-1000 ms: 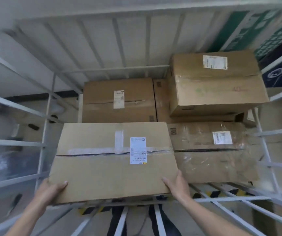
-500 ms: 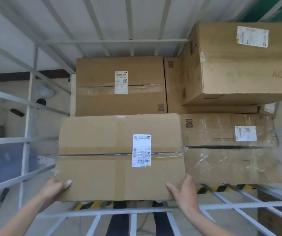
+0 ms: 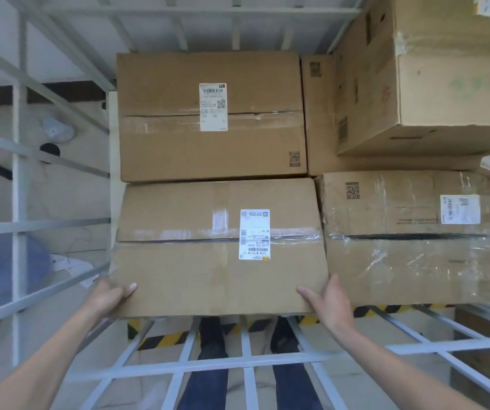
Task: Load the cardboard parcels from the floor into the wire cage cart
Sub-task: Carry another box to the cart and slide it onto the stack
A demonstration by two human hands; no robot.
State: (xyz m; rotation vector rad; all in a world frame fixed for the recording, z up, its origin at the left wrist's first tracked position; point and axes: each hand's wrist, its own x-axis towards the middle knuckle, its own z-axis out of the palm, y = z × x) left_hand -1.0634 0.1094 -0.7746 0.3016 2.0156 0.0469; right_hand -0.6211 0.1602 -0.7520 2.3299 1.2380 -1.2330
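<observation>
I count five cardboard parcels in the wire cage cart (image 3: pixel 19 179). The held parcel (image 3: pixel 217 250) sits near left, touching the far parcel (image 3: pixel 211 116). A film-wrapped parcel (image 3: pixel 409 241) lies just beside it on the right. Far right, a large parcel (image 3: pixel 445 84) is stacked over a part-hidden parcel (image 3: pixel 317 113).

My left hand (image 3: pixel 107 297) and right hand (image 3: pixel 329 303) grip the held parcel's near corners, thumbs on top, other fingers mostly unseen.

Under the white bars is pale floor with yellow-black tape (image 3: pixel 161 340).

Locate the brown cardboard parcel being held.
Head view, centre: the brown cardboard parcel is in the white wire cage cart, in front of the labelled parcel, plastic-wrapped parcel to its right; left hand and right hand grip it.
</observation>
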